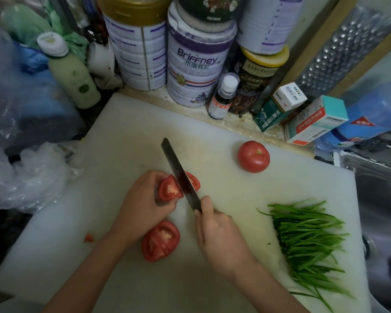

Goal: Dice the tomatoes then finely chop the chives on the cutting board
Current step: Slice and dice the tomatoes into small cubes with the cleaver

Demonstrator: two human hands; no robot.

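Note:
On the white cutting board (pixel 122 136), my left hand (pixel 140 204) grips a tomato piece (pixel 168 188), cut face up. My right hand (pixel 219 240) is closed on the handle of a dark knife (pixel 178 172), whose blade stands in the cut between that piece and another tomato piece (pixel 194 180) on its right. A tomato half (pixel 160 241) lies cut face up just below my left hand. One whole tomato (pixel 253 157) rests at the board's far right. A bundle of green chives (pixel 307 240) lies along the right edge. A small tomato scrap (pixel 89 238) sits at the left.
Tall tins (pixel 194 64), a small dark bottle (pixel 222 98), a green-white bottle (pixel 72 75) and cartons (pixel 314 120) crowd the back edge. Plastic bags (pixel 27 172) lie left of the board. A metal sink (pixel 384 211) and a blue bottle (pixel 370 114) are on the right.

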